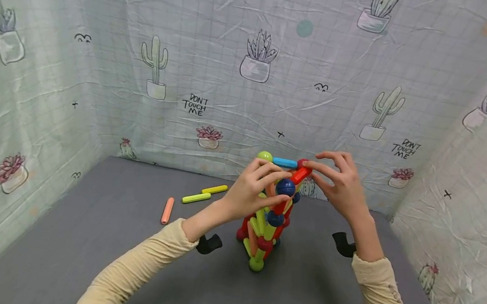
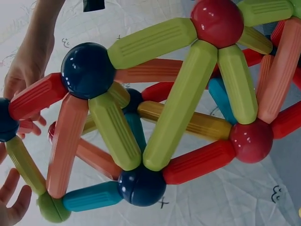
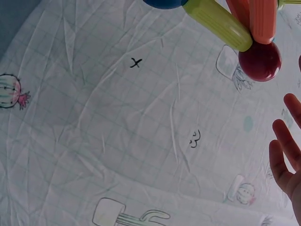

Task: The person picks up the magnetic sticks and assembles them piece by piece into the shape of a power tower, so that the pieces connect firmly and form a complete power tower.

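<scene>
A tall tower of coloured magnetic sticks and balls [image 1: 269, 231] stands on the grey table. Its left side is by my left hand [image 1: 249, 188], whose thumb and fingers pinch a dark blue ball [image 1: 286, 187] near the top. My right hand [image 1: 346, 187] reaches in from the right, index finger and thumb at a red ball [image 1: 303, 163] joined to a red stick [image 1: 301, 175] and a light blue stick [image 1: 284, 163]. A lime ball [image 1: 264, 156] ends the blue stick. In the left wrist view, lime sticks [image 2: 181, 106] link dark blue and red balls [image 2: 251, 142]. The right wrist view shows spread fingers [image 3: 284, 141].
Left of the tower lie an orange stick [image 1: 167, 211], a lime stick [image 1: 196, 198] and a yellow stick [image 1: 214, 189] on the table [image 1: 124, 218]. A cactus-print curtain [image 1: 189, 17] hangs behind and along both sides.
</scene>
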{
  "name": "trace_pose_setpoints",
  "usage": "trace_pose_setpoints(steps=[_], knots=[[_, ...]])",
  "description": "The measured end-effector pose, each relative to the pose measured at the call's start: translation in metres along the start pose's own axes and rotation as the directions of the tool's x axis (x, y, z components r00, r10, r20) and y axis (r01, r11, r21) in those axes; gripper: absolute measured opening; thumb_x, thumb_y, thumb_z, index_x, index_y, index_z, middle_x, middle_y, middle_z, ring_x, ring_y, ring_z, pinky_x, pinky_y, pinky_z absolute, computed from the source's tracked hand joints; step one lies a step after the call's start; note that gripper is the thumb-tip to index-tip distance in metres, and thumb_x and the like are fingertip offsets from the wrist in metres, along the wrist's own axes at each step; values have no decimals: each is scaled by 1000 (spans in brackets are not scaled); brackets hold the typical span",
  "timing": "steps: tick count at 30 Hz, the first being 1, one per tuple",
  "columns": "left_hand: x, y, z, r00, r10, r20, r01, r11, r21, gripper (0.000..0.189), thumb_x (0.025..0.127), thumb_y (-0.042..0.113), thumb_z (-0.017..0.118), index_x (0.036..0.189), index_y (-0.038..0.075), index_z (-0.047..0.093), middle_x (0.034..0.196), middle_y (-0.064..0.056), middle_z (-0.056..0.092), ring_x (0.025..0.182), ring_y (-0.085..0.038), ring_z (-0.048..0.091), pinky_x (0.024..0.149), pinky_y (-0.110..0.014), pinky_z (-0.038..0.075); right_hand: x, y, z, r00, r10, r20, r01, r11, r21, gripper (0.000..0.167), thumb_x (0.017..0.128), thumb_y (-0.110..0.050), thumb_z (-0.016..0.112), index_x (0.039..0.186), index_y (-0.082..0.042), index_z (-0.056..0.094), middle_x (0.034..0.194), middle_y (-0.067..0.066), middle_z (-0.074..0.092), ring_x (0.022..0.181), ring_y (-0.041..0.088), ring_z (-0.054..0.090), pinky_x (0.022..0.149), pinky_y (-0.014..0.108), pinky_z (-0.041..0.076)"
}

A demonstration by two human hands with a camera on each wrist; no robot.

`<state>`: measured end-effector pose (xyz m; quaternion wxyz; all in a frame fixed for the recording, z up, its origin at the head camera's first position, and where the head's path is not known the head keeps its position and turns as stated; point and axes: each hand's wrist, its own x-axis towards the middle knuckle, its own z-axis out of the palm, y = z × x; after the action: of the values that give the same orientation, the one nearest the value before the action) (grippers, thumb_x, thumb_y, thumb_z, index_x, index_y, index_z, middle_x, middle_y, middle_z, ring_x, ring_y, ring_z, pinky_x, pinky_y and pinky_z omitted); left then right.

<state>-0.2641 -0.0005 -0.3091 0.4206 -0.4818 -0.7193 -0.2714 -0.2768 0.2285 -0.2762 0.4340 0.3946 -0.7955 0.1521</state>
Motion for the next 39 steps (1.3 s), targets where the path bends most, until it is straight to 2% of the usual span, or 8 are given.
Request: trace_pose_setpoints(steps=[4, 9, 15, 19, 24, 31, 36, 39], knots=[[4, 2, -1, 997, 27, 67, -32, 997, 74, 44, 76, 28, 69, 118, 17, 59, 104, -3, 56, 95, -19, 41, 76, -27, 38, 0, 1, 2, 1000, 27, 8, -27, 999, 35, 42, 64, 0, 75, 102, -13, 67, 102, 15, 57, 91, 31, 45, 76, 44, 39], [8, 6, -3, 987, 6, 162, -32, 987, 158, 42, 80, 29, 64, 121, 21, 57, 104, -1, 56, 93, -19, 38, 72, -29, 35, -1, 6, 7, 986, 141, 87, -150, 983, 105, 51, 71, -2, 71, 119, -10, 56, 110, 16, 58, 96, 29, 45, 79, 45, 38], [16, 13, -7, 971, -57, 234, 12, 982, 190, 35, 84, 30, 56, 118, 19, 59, 98, 3, 57, 92, -19, 39, 75, -30, 34, -5, 11, 11, 929, 271, 251, -325, 923, 205, 44, 82, -5, 61, 125, -4, 50, 111, 17, 58, 99, 30, 50, 77, 45, 41], [22, 19, -9, 958, -89, 271, 11, 960, 278, 34, 85, 31, 52, 116, 19, 60, 94, 3, 56, 89, -18, 39, 74, -29, 34, -7, 11, 12, 905, 303, 298, -375, 898, 228, 36, 87, -10, 56, 122, -4, 52, 111, 16, 58, 99, 29, 51, 77, 46, 43], [27, 25, -8, 957, -99, 274, -14, 924, 382, 31, 84, 31, 51, 111, 19, 62, 90, 0, 57, 86, -19, 42, 70, -28, 38, -7, 11, 14, 902, 308, 302, -383, 894, 234, 35, 88, -13, 55, 122, -5, 52, 111, 16, 58, 100, 30, 52, 78, 48, 44], [27, 28, -6, 955, -119, 272, -13, 898, 439, 27, 85, 33, 50, 104, 19, 62, 88, 0, 55, 88, -19, 44, 71, -28, 38, -7, 9, 16, 899, 319, 300, -396, 885, 246, 35, 88, -14, 54, 122, -6, 52, 113, 15, 57, 100, 29, 52, 77, 47, 44], [24, 26, -6, 953, -134, 270, 5, 902, 431, 32, 86, 34, 50, 113, 19, 59, 100, -3, 54, 96, -22, 44, 73, -30, 40, -9, 9, 17, 909, 307, 282, -381, 887, 262, 36, 87, -9, 55, 123, -5, 51, 115, 16, 56, 100, 28, 52, 76, 47, 44], [19, 23, -6, 954, -139, 265, 29, 924, 381, 36, 86, 37, 52, 119, 20, 57, 111, -5, 51, 102, -23, 43, 77, -31, 40, -11, 9, 19, 915, 306, 263, -373, 890, 263, 38, 86, -7, 57, 124, -5, 51, 116, 15, 56, 100, 27, 52, 76, 45, 44]])
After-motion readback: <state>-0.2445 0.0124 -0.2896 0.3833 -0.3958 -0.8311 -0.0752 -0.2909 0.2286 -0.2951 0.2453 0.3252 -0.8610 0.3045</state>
